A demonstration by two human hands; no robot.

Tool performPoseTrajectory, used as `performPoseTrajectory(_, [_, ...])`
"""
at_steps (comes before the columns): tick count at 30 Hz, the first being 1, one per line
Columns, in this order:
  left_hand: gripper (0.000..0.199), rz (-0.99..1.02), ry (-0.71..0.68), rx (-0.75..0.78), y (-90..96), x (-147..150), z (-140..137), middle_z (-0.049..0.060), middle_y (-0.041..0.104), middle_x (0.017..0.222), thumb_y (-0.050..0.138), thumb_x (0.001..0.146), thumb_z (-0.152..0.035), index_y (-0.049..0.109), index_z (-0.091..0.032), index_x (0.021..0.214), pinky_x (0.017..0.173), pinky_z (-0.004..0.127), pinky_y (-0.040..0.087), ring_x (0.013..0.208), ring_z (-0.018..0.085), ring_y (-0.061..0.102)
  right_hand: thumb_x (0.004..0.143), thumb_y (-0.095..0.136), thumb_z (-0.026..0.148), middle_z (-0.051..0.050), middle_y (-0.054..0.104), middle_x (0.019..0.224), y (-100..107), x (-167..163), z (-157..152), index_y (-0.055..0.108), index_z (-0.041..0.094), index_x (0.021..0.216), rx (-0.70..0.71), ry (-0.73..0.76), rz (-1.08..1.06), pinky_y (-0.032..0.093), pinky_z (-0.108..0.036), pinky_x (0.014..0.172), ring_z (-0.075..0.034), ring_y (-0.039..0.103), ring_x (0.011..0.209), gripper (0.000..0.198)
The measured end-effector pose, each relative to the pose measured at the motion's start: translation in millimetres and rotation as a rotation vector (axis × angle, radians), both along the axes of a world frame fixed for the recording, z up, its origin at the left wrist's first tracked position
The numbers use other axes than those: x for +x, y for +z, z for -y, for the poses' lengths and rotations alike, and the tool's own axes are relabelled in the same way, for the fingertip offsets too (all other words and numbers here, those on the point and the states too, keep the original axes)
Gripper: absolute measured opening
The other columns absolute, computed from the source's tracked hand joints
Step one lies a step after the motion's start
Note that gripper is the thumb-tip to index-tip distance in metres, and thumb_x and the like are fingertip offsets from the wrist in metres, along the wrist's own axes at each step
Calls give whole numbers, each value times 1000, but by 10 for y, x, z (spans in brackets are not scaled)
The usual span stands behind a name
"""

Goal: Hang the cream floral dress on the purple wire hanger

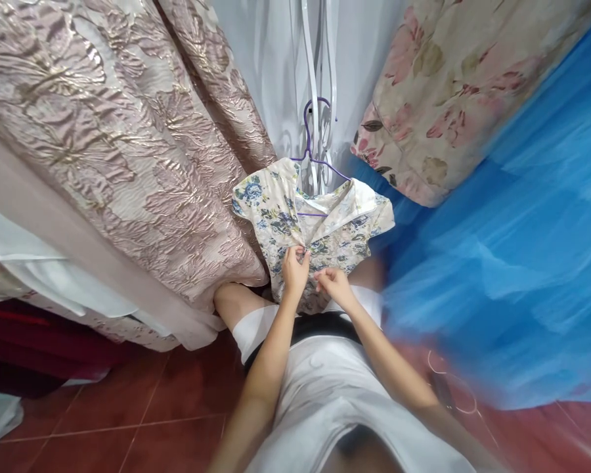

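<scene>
A cream floral garment (282, 213) with blue flowers and short sleeves hangs on a purple hanger (307, 128) in front of me, its lower part resting over my lap. The neckline falls open in a V, with one side folded back to show the pale lining. At the bottom of this V, my left hand (295, 268) pinches the front edge of the cloth. Just to the right and slightly lower is my right hand (333, 282), thumb and fingertips drawn together close to the garment. Whatever those fingertips hold, if anything, is too small to make out.
Pink brocade fabric (128, 138) with gold flowers hangs on the left. To the right are a beige floral cloth (438, 98) and a large blue tulle skirt (497, 263). White hangers (331, 59) hang behind the garment. Red tiles (177, 401) cover the floor.
</scene>
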State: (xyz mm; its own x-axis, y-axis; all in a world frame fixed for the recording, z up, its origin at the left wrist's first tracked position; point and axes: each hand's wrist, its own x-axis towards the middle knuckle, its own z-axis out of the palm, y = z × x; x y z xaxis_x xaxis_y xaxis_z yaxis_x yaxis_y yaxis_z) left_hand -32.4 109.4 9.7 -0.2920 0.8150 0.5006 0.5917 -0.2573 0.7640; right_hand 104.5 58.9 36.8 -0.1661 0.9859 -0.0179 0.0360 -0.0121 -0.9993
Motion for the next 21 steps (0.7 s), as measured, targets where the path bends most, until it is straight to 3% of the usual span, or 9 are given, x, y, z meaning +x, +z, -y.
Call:
performPoseTrajectory(12, [14,117,-12,-94,-96,32,-168,5,72,80,58,95,-29,64,-19,86,69,27,48,71,19,67,77,62,42,0,62,50,-14,45,-26,57,21,66,-8,-17,-16,35,-25,47,-12,46,44,24])
performPoseTrajectory(17, [19,105,-3,-74,-115,8,-173,3,72,82,66,92,-36,62,-20,100,68,25,47,70,17,66,80,61,42,0,62,50,-77,33,-43,56,21,64,6,-13,-12,33,-25,47,-11,44,43,27])
performPoseTrajectory(21, [16,82,-12,-78,-117,-22,-238,4,72,83,59,97,-35,63,-20,97,70,25,47,72,17,66,81,61,39,-1,64,52,-108,17,-47,56,20,61,7,8,-7,31,-24,47,-10,41,42,28])
